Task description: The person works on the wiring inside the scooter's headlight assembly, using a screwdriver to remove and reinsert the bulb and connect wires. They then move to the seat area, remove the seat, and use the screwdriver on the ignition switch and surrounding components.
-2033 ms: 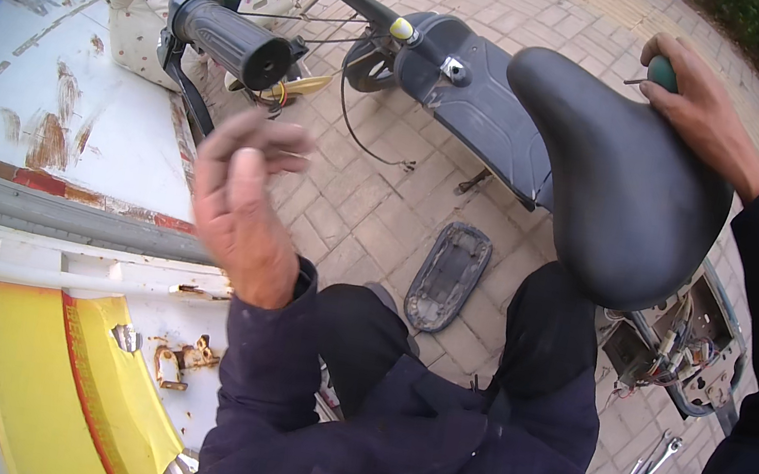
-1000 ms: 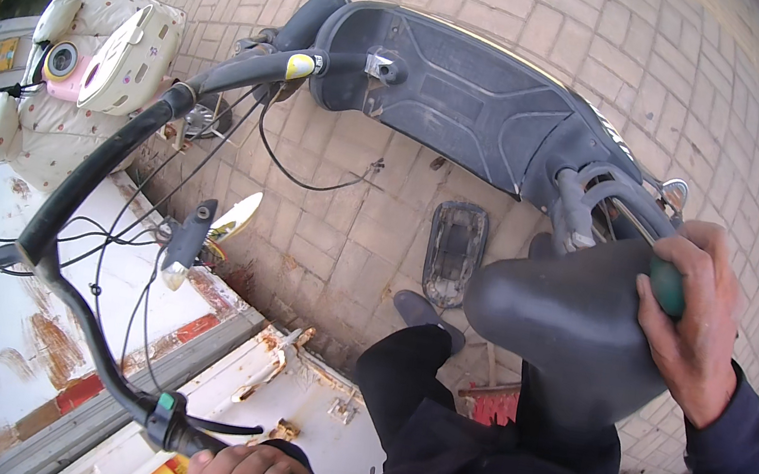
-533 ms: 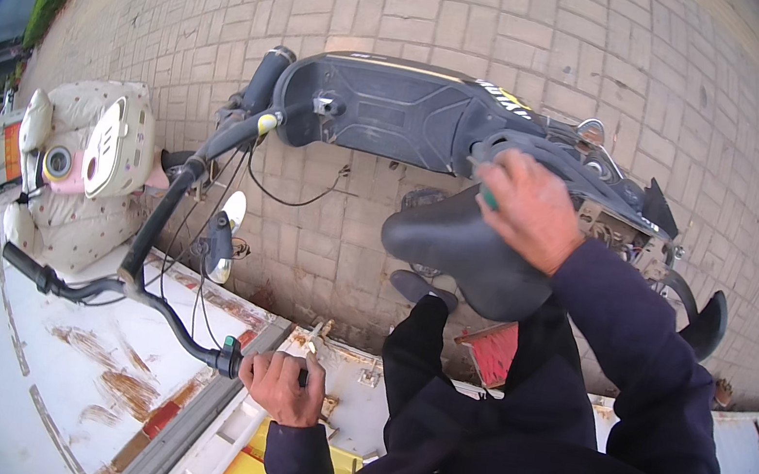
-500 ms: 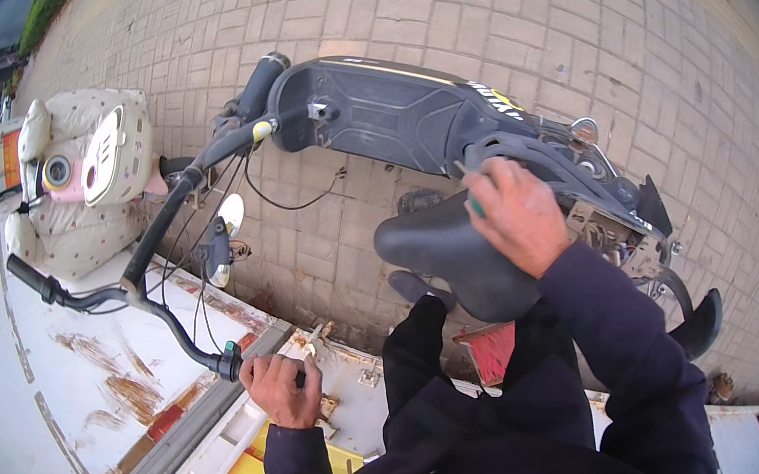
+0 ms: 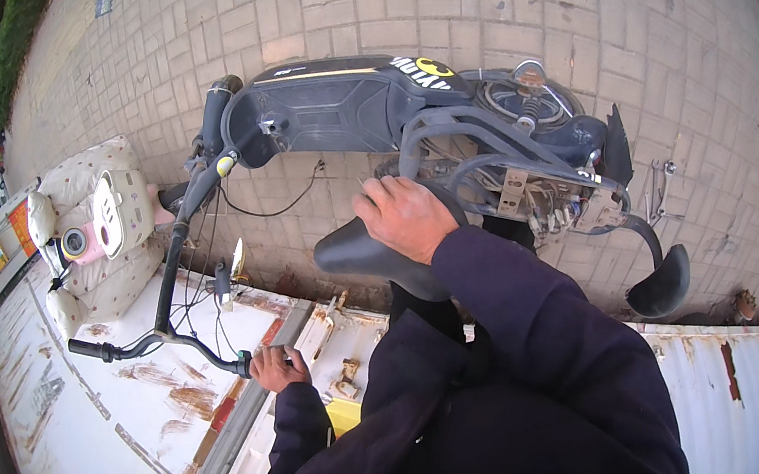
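Observation:
A dark electric bike [image 5: 329,112] stands across the view, its handlebar to the left and its rear to the right. My left hand [image 5: 279,368] is closed round the near handlebar grip. On the upper edge of the black seat [image 5: 367,257] lies my right hand [image 5: 405,218], its fingers curled over it; whether they also hold something small is hidden. Right of the seat, bare frame tubes and an opened rear section with exposed wiring [image 5: 551,204] show. Loose cables [image 5: 194,293] hang by the handlebar stem.
A white dotted padded cover [image 5: 130,165] sits at the bike's front. Rusty white metal panels [image 5: 82,389] run along the near side, a yellow piece [image 5: 341,416] among them. Wrenches [image 5: 663,189] lie on the brick paving [image 5: 375,1] beyond the rear wheel.
The bike has shifted left in view, and more of its rear frame shows. My right hand has moved left with the seat. Wrenches on the paving have come into sight.

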### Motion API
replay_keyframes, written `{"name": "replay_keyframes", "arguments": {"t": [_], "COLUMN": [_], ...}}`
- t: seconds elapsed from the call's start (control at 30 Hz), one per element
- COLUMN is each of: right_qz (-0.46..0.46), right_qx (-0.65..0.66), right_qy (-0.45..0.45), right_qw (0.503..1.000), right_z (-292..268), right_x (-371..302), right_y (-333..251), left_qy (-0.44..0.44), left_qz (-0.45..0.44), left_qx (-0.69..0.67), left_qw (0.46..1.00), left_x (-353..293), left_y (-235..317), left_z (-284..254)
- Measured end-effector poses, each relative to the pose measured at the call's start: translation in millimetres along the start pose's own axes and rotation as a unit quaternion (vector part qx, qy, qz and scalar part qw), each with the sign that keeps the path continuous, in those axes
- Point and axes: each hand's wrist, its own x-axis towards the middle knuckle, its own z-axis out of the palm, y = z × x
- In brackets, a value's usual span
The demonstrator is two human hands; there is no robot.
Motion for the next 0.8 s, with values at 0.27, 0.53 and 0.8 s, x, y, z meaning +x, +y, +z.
{"name": "replay_keyframes", "arguments": {"t": [0.27,0.53,0.8], "right_qz": [0.012,0.014,0.034], "right_qx": [0.017,0.009,-0.008], "right_qy": [0.031,0.029,0.01], "right_qw": [0.999,0.999,0.999], "right_z": [6.5,2.1,0.7], "right_x": [-0.3,5.2,2.1], "right_y": [2.2,1.7,-1.6], "left_qy": [-0.043,-0.004,0.038], "left_qz": [0.011,0.01,0.027], "left_qx": [0.021,-0.025,-0.062], "left_qw": [0.999,1.0,0.997], "left_x": [-0.9,1.5,4.4], "left_y": [-2.8,-2.2,2.3], "left_z": [-1.9,0.8,-4.4]}}
